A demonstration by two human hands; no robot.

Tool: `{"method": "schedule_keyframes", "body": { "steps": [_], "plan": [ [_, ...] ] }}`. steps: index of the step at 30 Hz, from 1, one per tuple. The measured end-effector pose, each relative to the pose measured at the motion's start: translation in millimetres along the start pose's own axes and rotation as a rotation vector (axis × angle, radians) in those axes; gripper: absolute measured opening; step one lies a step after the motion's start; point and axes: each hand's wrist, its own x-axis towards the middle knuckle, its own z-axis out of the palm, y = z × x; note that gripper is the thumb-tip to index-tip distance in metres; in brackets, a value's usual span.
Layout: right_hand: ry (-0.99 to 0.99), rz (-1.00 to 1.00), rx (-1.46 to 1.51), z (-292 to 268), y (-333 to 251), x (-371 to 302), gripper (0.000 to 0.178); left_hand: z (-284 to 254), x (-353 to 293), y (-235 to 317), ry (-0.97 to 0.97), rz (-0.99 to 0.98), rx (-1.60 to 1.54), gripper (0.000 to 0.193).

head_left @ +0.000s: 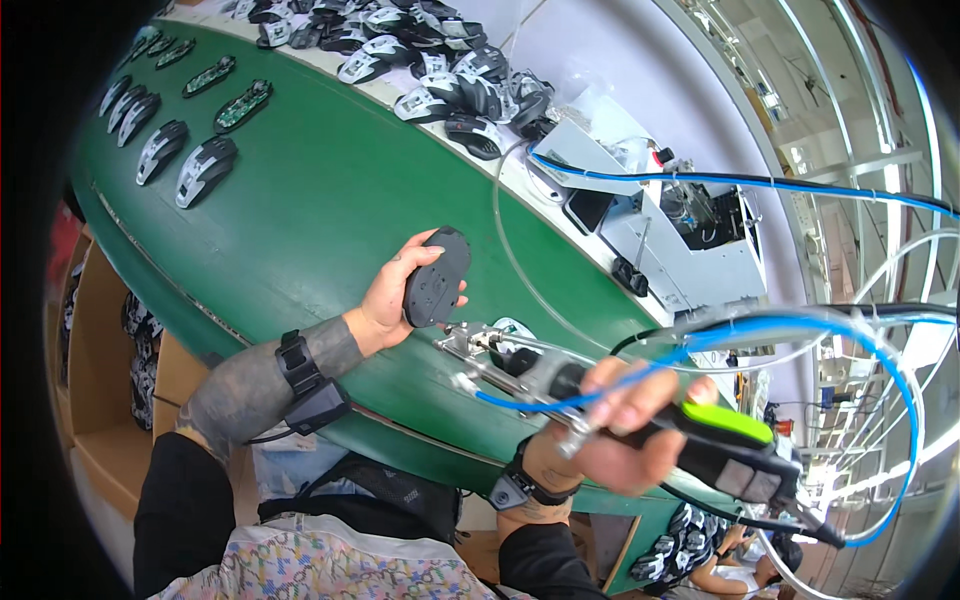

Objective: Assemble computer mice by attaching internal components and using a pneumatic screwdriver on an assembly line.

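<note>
Obscured and cropped: right hand [620, 460], blurred, its palm partly covered by the tool it grips; fingertips of the left hand [385, 300] largely lost behind the piece it holds; a small pale-rimmed object [515, 328] on the table, mostly screened by tool fittings, kind not discernible; a co-worker [735, 578] at lower right, cut by the frame edge.

Position: 1 dark grey, elongated computer mouse [437, 278], clasped in the left hand, thumb along its upper side, underside turned to the viewer. It is raised above the green table [330, 210], up and to the left of the right hand. The right hand is closed round 1 black handheld power driver with a bright lime-green panel [715, 450]. The driver's silvery metal front bracket [480, 352] stands just beside the mouse's lower end; contact between the 2 cannot be told.

Materials and forms: mouse, matt plastic, curved outline, small recesses in the base. Table, smooth green surface. Hose, glossy blue, flexible, looped [770, 322]. Straps, black, 1 at each wrist, each with a dark angular module. Boards, green, oblong, the 2 nearest [242, 106] well apart from both hands. Heap, grey-and-black mice [400, 60], along the far edge. Box, brown cardboard [105, 400], at left.
</note>
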Motion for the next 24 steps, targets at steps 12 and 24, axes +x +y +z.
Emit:
{"method": "schedule_keyframes", "body": {
  "steps": [12, 24],
  "plan": [
    [-0.166, -0.046, -0.052, 7, -6, -1, 0.033, 2, -6, -11, -0.032, -0.073, 0.058, 0.045],
    [-0.137, -0.048, -0.083, 9, -2, -3, 0.033, 4, -6, -16, -0.088, -0.121, 0.010, 0.047]
  ]
}}
